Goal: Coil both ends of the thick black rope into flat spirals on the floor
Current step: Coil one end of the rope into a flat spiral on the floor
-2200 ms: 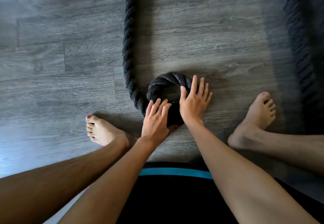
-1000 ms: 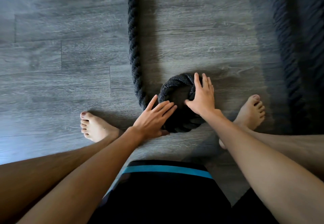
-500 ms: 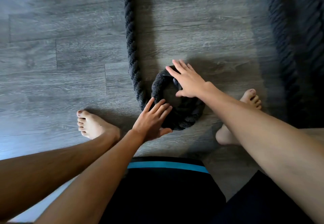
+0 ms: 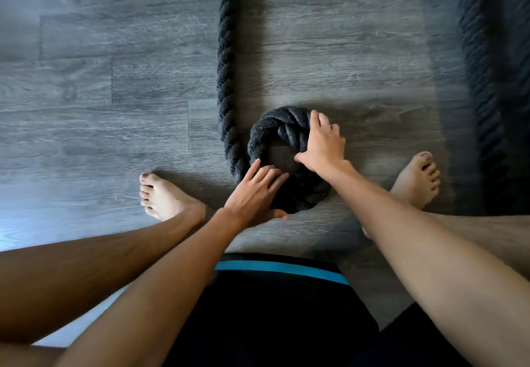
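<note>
A bare left foot (image 4: 165,197) rests on the grey plank floor (image 4: 114,79) near the thick black rope (image 4: 226,65), which runs down from the top edge and curls into a small spiral (image 4: 265,137). The left hand (image 4: 253,194) presses its near edge, fingers straight. The right hand (image 4: 324,145) lies flat on its right side (thumb spread toward the centre). Another rope stretch (image 4: 481,94) lies shadowed far right.
</note>
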